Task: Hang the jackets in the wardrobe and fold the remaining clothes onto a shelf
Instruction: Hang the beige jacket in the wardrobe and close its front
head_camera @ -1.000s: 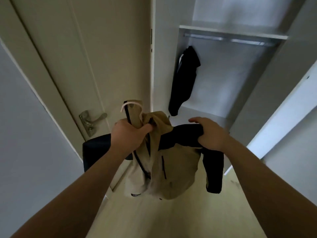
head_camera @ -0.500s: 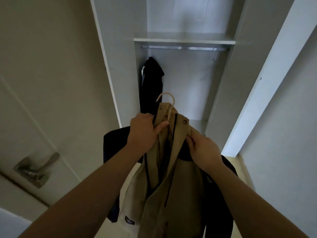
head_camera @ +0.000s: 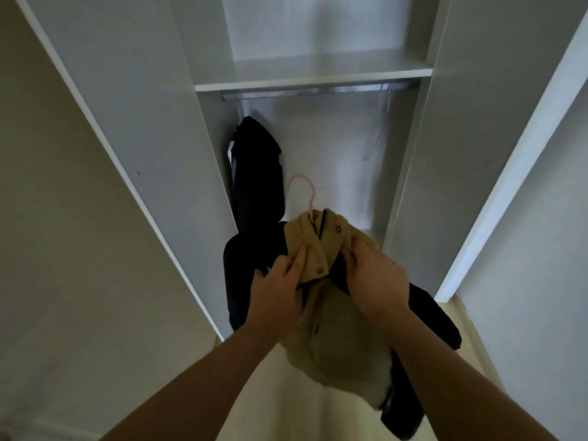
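Observation:
I hold a tan jacket with black sleeves (head_camera: 331, 319) in front of the open wardrobe. A pale pink hanger hook (head_camera: 302, 190) sticks up out of its collar. My left hand (head_camera: 280, 291) grips the collar on the left side, thumb on the tan fabric. My right hand (head_camera: 375, 281) pinches the collar on the right side. A black jacket (head_camera: 257, 176) hangs from the left end of the metal rail (head_camera: 318, 90) inside the wardrobe.
A white shelf (head_camera: 315, 79) runs just above the rail. An empty wire hanger (head_camera: 378, 132) hangs at the rail's right end. White wardrobe side panels (head_camera: 152, 122) stand left and right, and an open door (head_camera: 509, 173) is at the right. Pale floor lies below.
The view has turned from the room door toward the wardrobe and come closer. My right hand moved from the jacket's shoulder to the collar, and the jacket now sits nearer the rail.

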Demonstrator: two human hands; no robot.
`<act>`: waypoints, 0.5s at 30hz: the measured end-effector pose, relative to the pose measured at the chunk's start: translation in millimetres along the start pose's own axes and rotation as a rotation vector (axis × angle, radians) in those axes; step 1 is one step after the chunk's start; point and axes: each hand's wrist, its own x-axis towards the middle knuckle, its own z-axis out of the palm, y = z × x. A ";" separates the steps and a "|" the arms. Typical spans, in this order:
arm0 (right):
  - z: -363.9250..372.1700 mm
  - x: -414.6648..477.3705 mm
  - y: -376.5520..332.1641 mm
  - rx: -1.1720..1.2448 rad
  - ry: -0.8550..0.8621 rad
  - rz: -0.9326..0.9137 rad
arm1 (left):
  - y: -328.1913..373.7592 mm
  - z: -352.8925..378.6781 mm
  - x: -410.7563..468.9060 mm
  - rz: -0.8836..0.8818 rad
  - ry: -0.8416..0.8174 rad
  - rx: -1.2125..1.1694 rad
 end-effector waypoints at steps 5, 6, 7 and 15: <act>37.2 59.4 7.9 0.000 0.003 0.062 | -40.5 14.9 83.7 -0.068 0.027 -0.610; 43.4 73.7 10.4 -0.006 0.021 0.071 | -53.6 18.4 99.9 -0.067 0.058 -0.694; 48.9 88.2 12.7 -0.011 0.043 0.080 | -69.8 22.2 117.4 -0.068 0.119 -0.706; 89.6 185.2 4.9 -0.119 0.246 0.194 | -209.0 41.5 324.2 -0.004 -0.094 -0.280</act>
